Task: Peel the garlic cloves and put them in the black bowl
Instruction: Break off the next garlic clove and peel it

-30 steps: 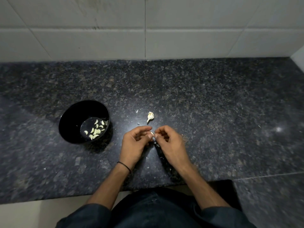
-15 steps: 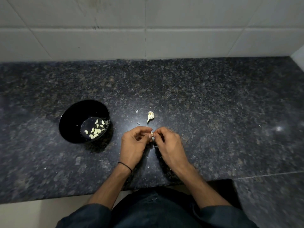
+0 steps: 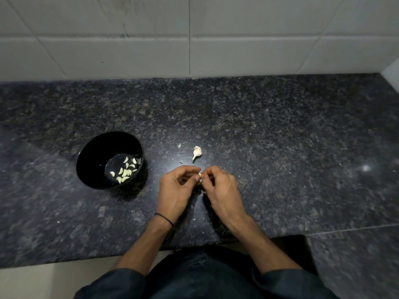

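Little has shifted: left hand [image 3: 174, 190] and right hand [image 3: 224, 190] (fingers curled) pinch the garlic clove [image 3: 200, 175].

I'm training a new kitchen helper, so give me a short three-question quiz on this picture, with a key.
1. True or false: the black bowl is empty.
2. The garlic clove is pinched by: A) the left hand alone B) the right hand alone C) both
3. Fill in: the loose garlic piece lies on the ___.
Key: 1 false, peeled cloves lie in it; 2 C; 3 counter.
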